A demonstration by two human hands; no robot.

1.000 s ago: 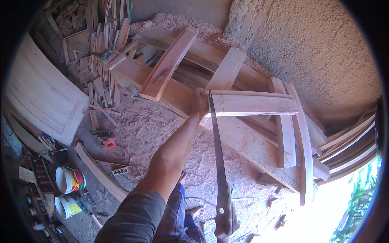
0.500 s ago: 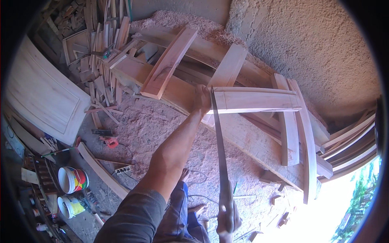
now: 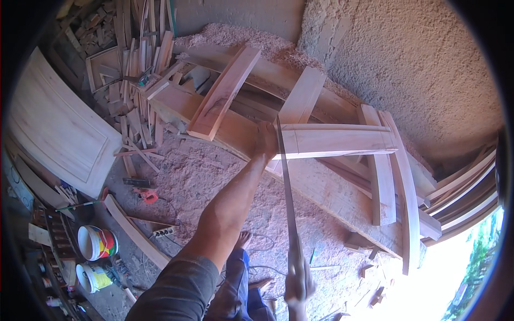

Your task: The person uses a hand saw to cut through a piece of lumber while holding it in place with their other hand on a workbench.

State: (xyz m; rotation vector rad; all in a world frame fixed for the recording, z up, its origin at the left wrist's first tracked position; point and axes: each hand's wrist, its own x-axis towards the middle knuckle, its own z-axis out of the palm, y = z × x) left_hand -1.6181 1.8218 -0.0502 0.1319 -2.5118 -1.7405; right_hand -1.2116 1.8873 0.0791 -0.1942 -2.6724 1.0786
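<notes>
My right hand (image 3: 300, 286), low in the view and slightly smeared, is closed around the handle of a handsaw. The long, narrow saw blade (image 3: 288, 198) points away from me, and its far part crosses the left end of a pale wooden board (image 3: 337, 142). Just left of the blade, my left hand (image 3: 265, 142) grips that board's end; its fingertips are partly hidden. Pencil-like lines mark the board near the blade. Beneath it lie a short plank (image 3: 304, 96) and a long, thick beam (image 3: 348, 198).
A reddish plank (image 3: 227, 93) rests across the beams to the left. Curved wooden pieces (image 3: 404, 198) stand at the right end. Scrap wood (image 3: 131, 101), a panelled door (image 3: 64, 125), buckets (image 3: 96, 242) and a red power tool (image 3: 147, 195) are at the left. Shavings cover the floor.
The saw has slid slightly away from me, its tip reaching farther past the board's far edge. My left hand keeps its place on the board. The whole view has shifted a little.
</notes>
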